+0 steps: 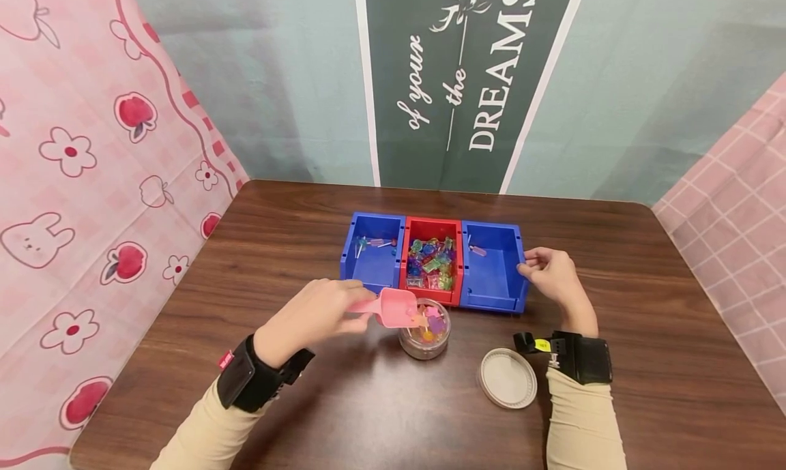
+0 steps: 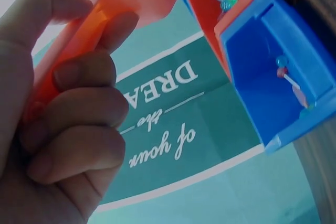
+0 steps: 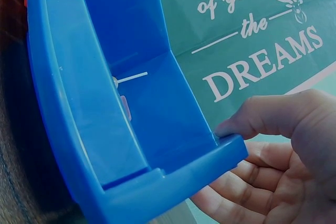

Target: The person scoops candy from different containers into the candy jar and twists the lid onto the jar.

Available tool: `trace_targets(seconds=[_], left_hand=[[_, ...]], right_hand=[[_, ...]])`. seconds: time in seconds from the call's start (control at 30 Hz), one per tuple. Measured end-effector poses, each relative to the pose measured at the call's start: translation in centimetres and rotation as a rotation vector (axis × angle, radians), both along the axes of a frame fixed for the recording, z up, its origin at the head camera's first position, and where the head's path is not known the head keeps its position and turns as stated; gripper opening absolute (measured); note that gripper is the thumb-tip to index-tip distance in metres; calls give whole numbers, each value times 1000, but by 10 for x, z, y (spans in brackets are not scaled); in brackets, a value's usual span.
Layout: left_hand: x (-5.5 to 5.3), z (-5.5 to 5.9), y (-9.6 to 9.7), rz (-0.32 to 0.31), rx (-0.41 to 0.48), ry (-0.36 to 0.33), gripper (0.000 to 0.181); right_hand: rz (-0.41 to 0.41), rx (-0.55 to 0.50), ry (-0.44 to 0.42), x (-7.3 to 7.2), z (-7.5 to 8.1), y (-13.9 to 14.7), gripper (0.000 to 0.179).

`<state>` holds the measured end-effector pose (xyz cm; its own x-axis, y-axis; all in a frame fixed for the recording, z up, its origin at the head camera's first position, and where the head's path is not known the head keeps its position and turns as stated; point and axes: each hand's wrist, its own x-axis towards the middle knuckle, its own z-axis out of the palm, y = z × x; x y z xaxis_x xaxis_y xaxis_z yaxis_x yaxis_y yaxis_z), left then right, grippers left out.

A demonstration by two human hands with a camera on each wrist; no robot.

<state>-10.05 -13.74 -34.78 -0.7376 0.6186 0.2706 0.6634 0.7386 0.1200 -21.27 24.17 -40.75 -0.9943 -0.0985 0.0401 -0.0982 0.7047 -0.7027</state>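
My left hand [image 1: 319, 310] grips the handle of a pink plastic scoop [image 1: 396, 306], its fingers curled round it in the left wrist view. The scoop's lip overlaps the mouth of a clear round jar [image 1: 424, 350] of small colourful pieces. With thumb and fingers my right hand [image 1: 552, 275] pinches the outer side wall of the right blue bin [image 1: 499, 282]. Inside that bin lie a pink piece [image 3: 125, 107] and a white stick [image 3: 131, 78]. A red bin [image 1: 432, 296] full of bright translucent pieces stands in the middle, beside the left blue bin [image 1: 374, 269] with a few stick pieces.
A round whitish lid [image 1: 507, 378] lies on the brown wooden table [image 1: 381, 422], near my right wrist. Behind the table hangs a green cloth [image 1: 295, 115] with lettering. A pink patterned cloth [image 1: 92, 204] hangs at the left and a pink checked one [image 1: 737, 204] at the right.
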Motion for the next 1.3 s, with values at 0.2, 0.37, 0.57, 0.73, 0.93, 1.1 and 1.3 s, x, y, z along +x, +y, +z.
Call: trace_targets(seconds=[0.2, 0.37, 0.57, 0.73, 0.93, 1.1, 1.3], left_hand=[[1, 4, -6, 17, 25, 6, 15], [4, 8, -9, 33, 44, -14, 16], [6, 9, -11, 43, 48, -66, 15], [8, 7, -13, 51, 58, -80, 14], [7, 3, -17, 40, 96, -81, 12], [8, 3, -24, 99, 147, -126, 20], [3, -5, -33, 288, 247, -132, 15]], right_hand=[[-1, 1, 3, -1, 1, 0, 30], [1, 7, 1, 0, 2, 0, 30], [-2, 10, -6, 1, 2, 2, 30], [-6, 11, -6, 0, 1, 2, 30], [-5, 12, -19, 0, 0, 1, 31], [3, 9, -9, 0, -1, 1, 31], [5, 7, 2, 0, -2, 2, 31]])
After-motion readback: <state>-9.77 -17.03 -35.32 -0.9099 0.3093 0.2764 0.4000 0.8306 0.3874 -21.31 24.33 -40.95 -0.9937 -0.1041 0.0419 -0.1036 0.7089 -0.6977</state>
